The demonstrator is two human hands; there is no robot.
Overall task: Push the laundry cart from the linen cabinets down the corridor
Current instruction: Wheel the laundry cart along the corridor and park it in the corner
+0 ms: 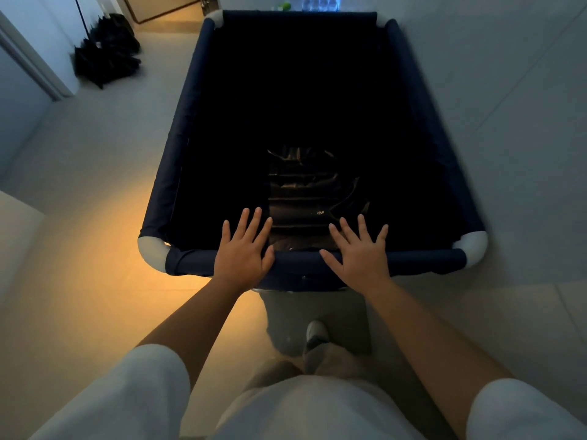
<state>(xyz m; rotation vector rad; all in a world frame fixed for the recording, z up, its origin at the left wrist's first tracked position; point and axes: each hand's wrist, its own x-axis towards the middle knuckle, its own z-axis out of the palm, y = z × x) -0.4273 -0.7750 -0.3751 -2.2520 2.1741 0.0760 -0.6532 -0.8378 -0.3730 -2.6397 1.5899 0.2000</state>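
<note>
A: Cart location?
B: The laundry cart (pixel 422 100) is standing on the pale tiled floor (pixel 95 185) directly in front of the person, filling the middle of the view; navy fabric is wrapping its rails; grey corner joints (pixel 473 246) are showing at the near ends.
A: Hands?
B: The left hand (pixel 243 252) and the right hand (pixel 360 254) are both lying palm-down on the near rail (pixel 298 260), with a gap between them; the fingers (pixel 255 217) are stretching out straight and spread apart over the cart's inside; nothing is being clamped; the thumbs are lying along the rail.
A: Anything inside?
B: Dark crumpled fabric (pixel 301 188) is lying at the bottom, toward the near end; the rest is too dark to tell.
A: Surroundings?
B: Black folded umbrellas (pixel 106 52) are leaning by a door frame at far left, well apart from the cart; a wooden door (pixel 158 7) is showing beyond them; warm yellow light is falling on the floor left of the cart; one pale shoe (pixel 314 333) is showing below the near rail.
</note>
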